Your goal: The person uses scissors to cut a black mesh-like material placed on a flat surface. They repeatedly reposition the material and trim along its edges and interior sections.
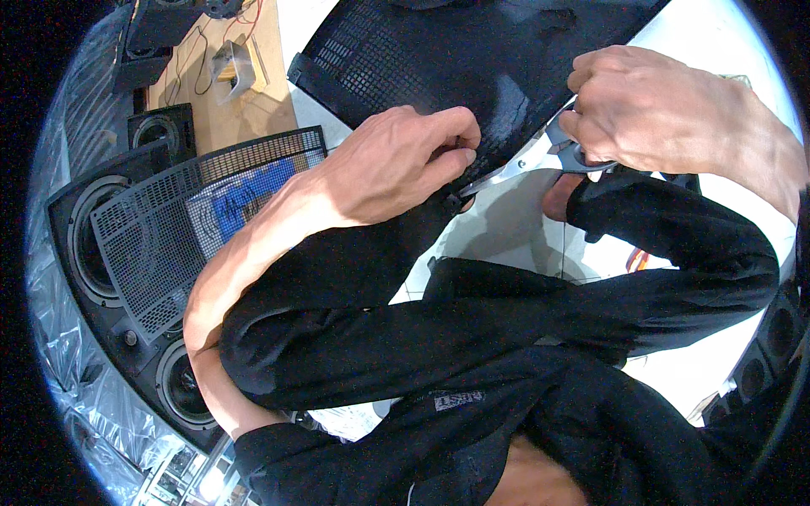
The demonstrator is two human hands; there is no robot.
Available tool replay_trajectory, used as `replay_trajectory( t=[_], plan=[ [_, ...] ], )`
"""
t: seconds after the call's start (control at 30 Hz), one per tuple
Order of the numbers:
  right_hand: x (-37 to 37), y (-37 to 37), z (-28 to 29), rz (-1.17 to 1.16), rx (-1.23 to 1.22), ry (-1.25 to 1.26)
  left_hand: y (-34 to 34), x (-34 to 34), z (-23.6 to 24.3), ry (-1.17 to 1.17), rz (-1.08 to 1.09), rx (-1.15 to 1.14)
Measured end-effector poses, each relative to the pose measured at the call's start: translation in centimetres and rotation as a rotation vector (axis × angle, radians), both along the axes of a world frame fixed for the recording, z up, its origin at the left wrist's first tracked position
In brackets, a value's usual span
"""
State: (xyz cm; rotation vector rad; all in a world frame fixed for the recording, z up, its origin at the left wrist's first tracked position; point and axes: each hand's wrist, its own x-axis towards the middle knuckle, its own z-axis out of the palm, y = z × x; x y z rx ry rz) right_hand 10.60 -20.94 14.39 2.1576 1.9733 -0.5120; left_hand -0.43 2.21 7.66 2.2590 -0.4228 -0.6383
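My right hand (633,110), at the upper right, is closed on the grey handles of metal scissors (527,166). Their blades point down-left to a small dark piece (454,202) at the lower edge of a black panel (531,51) with perforated mesh and dark covering. My left hand (405,156) is curled over that edge, just above the blade tips, with thumb and forefinger bent; what they hold is hidden.
At left are black speaker boxes (80,219), loose mesh grilles (143,261) with a blue item beneath, and plastic sheeting (67,396). A wooden board (270,93) carries wires and a clear container (232,72). My crossed legs (354,354) rest over pale floor tiles (515,244).
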Motion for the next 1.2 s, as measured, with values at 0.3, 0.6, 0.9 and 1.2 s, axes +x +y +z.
replay_trajectory(
  t=[0.3, 0.6, 0.9, 1.2],
  plan=[
    [1.2, -1.9, -2.8, 0.111, 0.092, -0.043, -0.3, 0.2, 0.0, 0.007, 0.01, -0.017],
    [1.6, -1.4, -2.6, 0.059, 0.015, 0.066, -0.2, -0.2, -0.3, -0.079, 0.007, 0.052],
    [0.6, -2.2, -2.3, 0.022, 0.098, 0.015, -0.2, 0.2, -0.1, -0.086, -0.075, 0.036],
    [-0.5, -1.7, 0.4, -0.055, -0.04, -0.196, 0.6, 0.3, -0.3, -0.063, -0.168, 0.083]
  ],
)
